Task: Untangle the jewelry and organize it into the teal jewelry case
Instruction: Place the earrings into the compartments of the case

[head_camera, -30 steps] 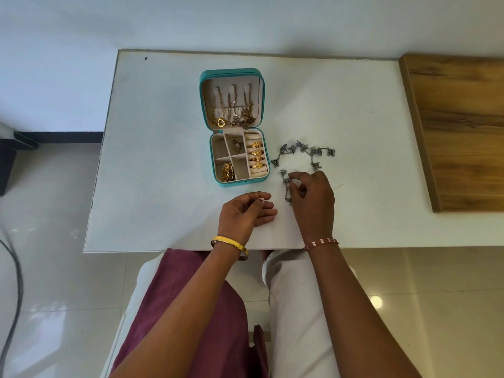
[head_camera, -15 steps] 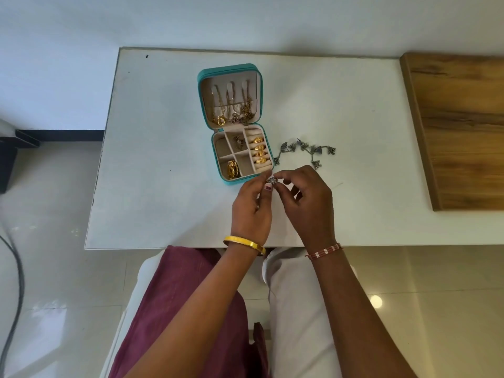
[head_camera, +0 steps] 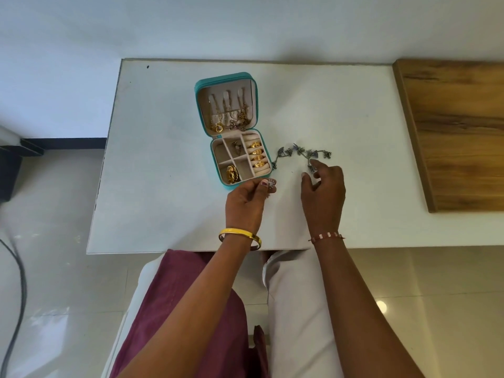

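We look down on a white table (head_camera: 163,159) w/ a teal jewelry case (head_camera: 228,77) lying open. Gold chains (head_camera: 231,118) hang in its lid; gold rings (head_camera: 257,155) sit in the right slot, a gold piece (head_camera: 232,173) in the near-left compartment. Just right of the case lies a tangled dark silver chain (head_camera: 298,154). The left hand (head_camera: 245,203) pinches a small silver piece (head_camera: 270,183) btwn thumb and fingertips, at the case's near edge. The right hand (head_camera: 324,189) is spread loosely, holding nothing, index finger touching the chain.
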The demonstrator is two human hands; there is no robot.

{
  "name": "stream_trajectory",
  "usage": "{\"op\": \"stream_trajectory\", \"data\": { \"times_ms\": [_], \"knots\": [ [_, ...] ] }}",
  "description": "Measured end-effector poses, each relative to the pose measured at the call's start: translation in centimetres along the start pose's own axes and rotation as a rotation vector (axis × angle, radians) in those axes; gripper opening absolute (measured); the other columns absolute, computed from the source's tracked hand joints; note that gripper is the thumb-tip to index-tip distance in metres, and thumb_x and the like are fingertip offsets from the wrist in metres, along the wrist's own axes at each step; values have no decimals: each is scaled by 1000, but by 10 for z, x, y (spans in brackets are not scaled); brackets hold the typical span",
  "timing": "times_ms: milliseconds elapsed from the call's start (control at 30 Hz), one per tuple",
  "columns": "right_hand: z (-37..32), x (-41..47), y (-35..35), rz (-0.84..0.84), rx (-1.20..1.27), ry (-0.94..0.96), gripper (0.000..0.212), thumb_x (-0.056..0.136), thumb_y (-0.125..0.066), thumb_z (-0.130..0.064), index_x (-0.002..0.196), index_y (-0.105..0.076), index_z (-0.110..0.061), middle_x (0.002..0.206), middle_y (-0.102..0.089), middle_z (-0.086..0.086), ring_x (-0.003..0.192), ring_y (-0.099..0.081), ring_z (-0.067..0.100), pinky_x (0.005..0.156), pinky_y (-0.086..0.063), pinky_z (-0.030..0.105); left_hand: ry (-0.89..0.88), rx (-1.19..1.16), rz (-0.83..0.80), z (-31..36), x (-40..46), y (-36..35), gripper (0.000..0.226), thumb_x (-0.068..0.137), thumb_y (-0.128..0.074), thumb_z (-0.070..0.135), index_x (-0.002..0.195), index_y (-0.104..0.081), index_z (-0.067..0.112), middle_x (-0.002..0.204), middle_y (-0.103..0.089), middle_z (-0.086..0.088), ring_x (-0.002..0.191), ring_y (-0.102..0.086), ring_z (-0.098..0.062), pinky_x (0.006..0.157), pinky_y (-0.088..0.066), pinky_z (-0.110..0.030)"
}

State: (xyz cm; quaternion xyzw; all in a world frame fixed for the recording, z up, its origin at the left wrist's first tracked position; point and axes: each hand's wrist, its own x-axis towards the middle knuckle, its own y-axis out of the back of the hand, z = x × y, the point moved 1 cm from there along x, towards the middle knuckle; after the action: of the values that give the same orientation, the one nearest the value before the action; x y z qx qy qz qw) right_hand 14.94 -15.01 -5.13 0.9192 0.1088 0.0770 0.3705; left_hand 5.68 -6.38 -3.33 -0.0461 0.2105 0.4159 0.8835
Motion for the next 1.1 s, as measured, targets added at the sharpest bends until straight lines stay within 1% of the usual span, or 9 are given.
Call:
{"op": "stream_trajectory", "data": {
  "times_ms": [100,200,367,567,733,767,867,967,1100],
  "knots": [
    [6,10,-5,-57,-108,-32,34,89,-58,-15,122,-57,-6,111,-50,16,94,-55,24,75,-30,13,22,-24,-6,-4,0,-1,18,91,-50,13,100,-65,9,87,-66,-4,76,-61,-9,78,-50,-20],
    [5,14,-6,-70,-159,-15,20,89,-58,-11,106,-63,-3,107,-52,17,92,-56,27,72,-30,14,19,-29,-1,-9,-1,1,17,91,-51,12,99,-66,10,80,-65,-3,62,-60,4,66,-49,-10],
    [2,0,-3,-156,-159,-41,15,88,-59,-10,98,-65,-2,103,-58,16,88,-56,22,67,-28,11,50,-71,3,-16,-4,6,14,90,-51,10,92,-64,15,71,-64,1,57,-59,4,60,-50,-10],
    [-1,-29,-2,-342,-154,-66,16,84,-65,-14,97,-67,-5,103,-61,13,88,-58,18,72,-37,15,96,-110,15,-23,-10,8,14,90,-52,9,92,-66,13,69,-64,-2,56,-59,0,58,-51,-16],
    [1,-27,7,-171,12,-97,4,82,-65,-7,86,-64,-5,87,-65,13,73,-54,14,59,-36,-1,131,-145,16,-26,-9,13,14,90,-51,9,91,-65,12,70,-64,-3,59,-60,-1,59,-52,-12],
    [2,-26,8,-143,25,-84,5,82,-64,-6,86,-63,-5,85,-65,13,71,-55,15,60,-39,1,144,-159,12,-27,-8,14,14,90,-51,10,90,-65,13,70,-65,-3,61,-61,-4,61,-52,-13],
    [1,-27,6,-159,18,-6,15,81,-66,-7,96,-66,-7,90,-65,12,76,-57,16,70,-48,19,149,-162,-20,-28,-7,16,14,90,-51,10,90,-65,14,72,-66,-4,67,-63,-9,64,-53,-14],
    [-1,-30,0,-216,-105,88,25,84,-64,-13,108,-66,-7,102,-62,13,89,-58,19,78,-42,20,157,-185,-43,-28,-7,18,14,90,-52,10,88,-65,16,75,-67,-5,73,-64,-13,71,-55,-19],
    [-2,-30,-2,-229,-198,103,21,87,-60,-9,107,-66,-6,106,-59,14,94,-59,25,79,-41,20,204,-269,-57,-28,-6,22,15,90,-52,9,87,-65,16,71,-70,-1,78,-66,-16,75,-56,-22]
  ]
}}
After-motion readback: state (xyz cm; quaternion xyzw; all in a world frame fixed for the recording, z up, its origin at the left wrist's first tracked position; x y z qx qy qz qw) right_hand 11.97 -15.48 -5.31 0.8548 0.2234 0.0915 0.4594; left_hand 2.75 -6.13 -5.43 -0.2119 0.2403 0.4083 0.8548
